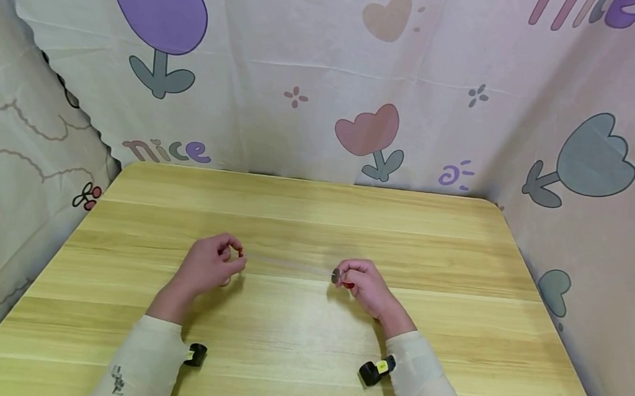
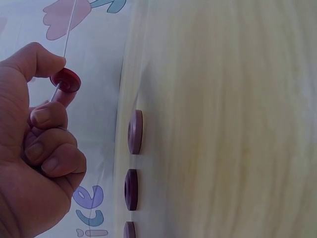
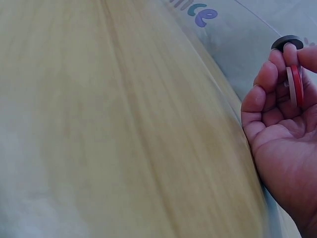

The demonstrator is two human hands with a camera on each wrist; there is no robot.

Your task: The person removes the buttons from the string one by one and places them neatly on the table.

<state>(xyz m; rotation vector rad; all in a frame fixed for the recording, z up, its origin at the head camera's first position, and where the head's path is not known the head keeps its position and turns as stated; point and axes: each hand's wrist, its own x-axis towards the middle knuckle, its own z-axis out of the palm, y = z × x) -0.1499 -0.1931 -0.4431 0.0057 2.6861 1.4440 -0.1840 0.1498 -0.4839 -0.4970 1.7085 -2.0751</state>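
Observation:
My left hand (image 1: 208, 264) pinches a small red button (image 2: 68, 81) between thumb and index finger, its other fingers curled. A thin white thread (image 2: 68, 37) runs through that button. In the head view the thread stretches faintly across to my right hand (image 1: 366, 286), with the two hands apart above the table. My right hand holds a dark round disc (image 3: 287, 42) at its fingertips. Thinner red (image 3: 296, 85) and whitish (image 3: 291, 85) discs stand side by side against its curled fingers.
Purple-brown discs (image 2: 135, 132) line up near the table's edge in the left wrist view. The wooden table (image 1: 281, 369) meets a printed cloth backdrop (image 1: 284, 46) behind and at both sides. A black camera sits on each sleeve (image 1: 139, 358).

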